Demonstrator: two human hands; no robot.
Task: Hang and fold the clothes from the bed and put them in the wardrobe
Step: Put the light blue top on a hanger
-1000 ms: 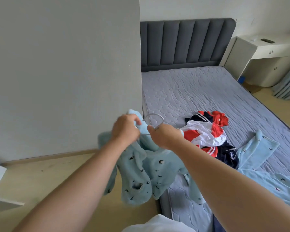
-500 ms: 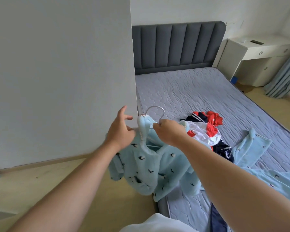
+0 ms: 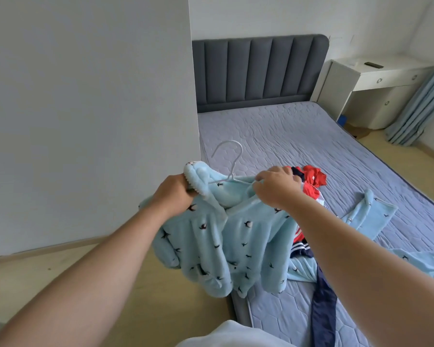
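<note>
A light blue fleece top (image 3: 226,241) printed with small dark birds hangs in the air over the bed's near left corner, on a white wire hanger (image 3: 229,160) whose hook sticks up. My left hand (image 3: 176,194) grips the left collar and shoulder. My right hand (image 3: 276,187) pinches the right shoulder fabric at the hanger arm. Behind it on the bed (image 3: 298,141) lie a red, white and navy garment (image 3: 311,179), matching blue fleece trousers (image 3: 368,216) and a navy piece (image 3: 323,306).
A white wall panel (image 3: 90,116) stands close on the left, its edge by the hanger. Grey padded headboard (image 3: 258,71) at the back. White desk (image 3: 381,81) and blue curtain (image 3: 421,103) at the right. Wooden floor (image 3: 60,266) lies beside the bed.
The hands moved apart along the shoulders and lifted the top higher. The hanger hook now stands upright above the collar. The garment spread wider on the hanger.
</note>
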